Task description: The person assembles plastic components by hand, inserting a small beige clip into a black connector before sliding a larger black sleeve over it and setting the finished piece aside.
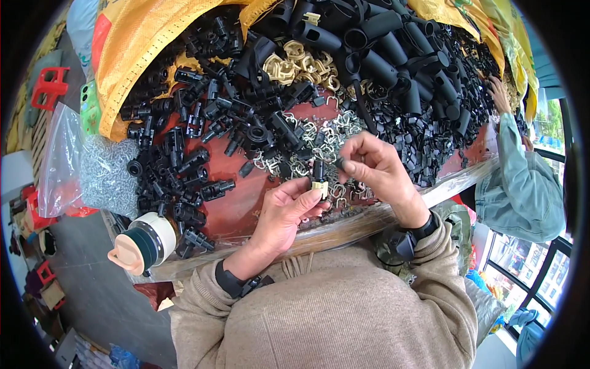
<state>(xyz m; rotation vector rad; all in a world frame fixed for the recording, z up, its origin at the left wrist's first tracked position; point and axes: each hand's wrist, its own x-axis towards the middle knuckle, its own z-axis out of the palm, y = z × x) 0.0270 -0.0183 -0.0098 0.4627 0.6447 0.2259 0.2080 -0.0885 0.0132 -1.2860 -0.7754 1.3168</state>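
Red tabletop (243, 206) lies partly buried; left grip (284, 215) pinches a fitting (320, 183), right grip (386, 177) an indistinct black piece (340, 163).

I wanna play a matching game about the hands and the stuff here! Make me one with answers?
1. left hand
2. right hand
3. flask
4. ring-like pieces

A. beige and dark green
B. pinches a small black piece
C. cream-coloured, in a heap
D. holds a black-and-cream part

Pairs: 1-D, 2-B, 3-A, 4-C
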